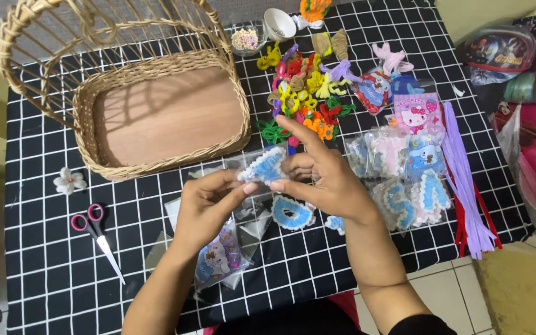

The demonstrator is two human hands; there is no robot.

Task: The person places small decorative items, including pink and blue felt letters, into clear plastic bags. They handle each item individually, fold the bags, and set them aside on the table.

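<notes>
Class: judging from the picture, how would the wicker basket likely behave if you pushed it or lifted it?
The wicker basket is open weave and empty, so probably light and easy to slide. Its flat base suggests it won't roll, though the tall handle might make it tip if lifted unevenly.

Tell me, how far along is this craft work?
Done: blue-and-white fuzzy letters lie bagged, one bare blue fuzzy ring on the checked cloth. In hand: left hand and right hand hold another blue fuzzy piece. Left: the wicker basket holds nothing.

Only 1 view: head-worn, looking steeply down from close above onto the black grid-patterned table [51, 248], wicker basket [156, 118] toward the far edge, tiled floor [442, 291] at the near corner (nothing shared).
</notes>
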